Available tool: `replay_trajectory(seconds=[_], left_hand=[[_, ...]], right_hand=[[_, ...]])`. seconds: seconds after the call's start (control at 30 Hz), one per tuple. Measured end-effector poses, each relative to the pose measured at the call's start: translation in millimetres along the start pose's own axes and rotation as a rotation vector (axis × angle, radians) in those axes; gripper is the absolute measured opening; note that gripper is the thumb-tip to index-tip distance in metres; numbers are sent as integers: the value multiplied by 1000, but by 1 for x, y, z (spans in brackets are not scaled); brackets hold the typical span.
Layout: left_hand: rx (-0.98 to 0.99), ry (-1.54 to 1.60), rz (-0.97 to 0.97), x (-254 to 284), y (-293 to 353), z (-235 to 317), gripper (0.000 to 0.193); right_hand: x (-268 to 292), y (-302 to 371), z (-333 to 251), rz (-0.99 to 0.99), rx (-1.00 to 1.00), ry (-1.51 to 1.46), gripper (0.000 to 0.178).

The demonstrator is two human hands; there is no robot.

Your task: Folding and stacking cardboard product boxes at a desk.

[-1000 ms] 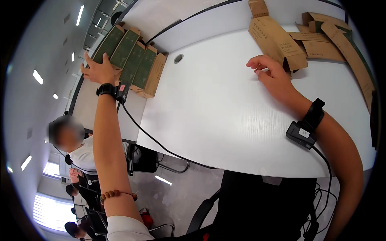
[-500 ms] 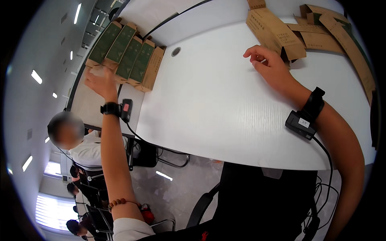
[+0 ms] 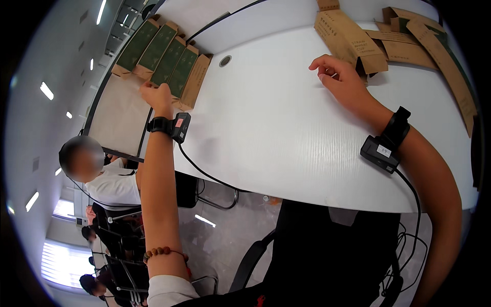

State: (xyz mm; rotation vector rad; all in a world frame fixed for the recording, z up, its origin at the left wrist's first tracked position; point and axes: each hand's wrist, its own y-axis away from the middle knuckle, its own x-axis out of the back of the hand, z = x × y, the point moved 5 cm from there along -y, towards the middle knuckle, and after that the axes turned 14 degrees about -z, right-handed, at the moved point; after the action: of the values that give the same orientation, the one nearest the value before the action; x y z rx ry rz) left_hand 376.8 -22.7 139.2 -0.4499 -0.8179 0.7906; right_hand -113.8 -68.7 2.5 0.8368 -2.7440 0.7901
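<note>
Several closed cardboard boxes with green sides (image 3: 166, 64) stand in a slanted row at the left back. My left hand (image 3: 157, 97) is at the near ends of the middle boxes, its fingers curled in and seemingly touching one end. Its fingertips are partly hidden. Over the white table, my right hand (image 3: 335, 74) hovers with loosely bent fingers and a gap between thumb and forefinger. It holds nothing. Just beyond it lies a brown cardboard box (image 3: 348, 41) with its near end flap open. Both wrists wear a strapped black device with a cable.
Flattened brown cartons (image 3: 409, 51) lie heaped at the far right. A round cable hole (image 3: 225, 61) sits in the white tabletop (image 3: 266, 128). A low partition runs along the back. Another person (image 3: 110, 184) sits at the left, and a black chair (image 3: 255, 261) is below the table.
My left hand has moved right along the near ends of the boxes, and its fingers have curled in more. The right hand has hardly moved. The view has shifted slightly.
</note>
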Motion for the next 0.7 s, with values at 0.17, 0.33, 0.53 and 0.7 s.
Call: replay_trajectory(seconds=[0.17,0.33,0.53,0.7], left_hand=[[71,-413,223,-7,32,34,47],[-185,103,-174,-65,80,68,52],[-40,-38,-531,-196,202,123,70],[-7,263,-648,-253,222,182,68]], right_hand=[[2,2,1,26,64,-6,23],[25,1,-49,322,407,688,25],[79,-22,-48,69,-272,1188,51],[112,-7,16,76,-386,723,85]])
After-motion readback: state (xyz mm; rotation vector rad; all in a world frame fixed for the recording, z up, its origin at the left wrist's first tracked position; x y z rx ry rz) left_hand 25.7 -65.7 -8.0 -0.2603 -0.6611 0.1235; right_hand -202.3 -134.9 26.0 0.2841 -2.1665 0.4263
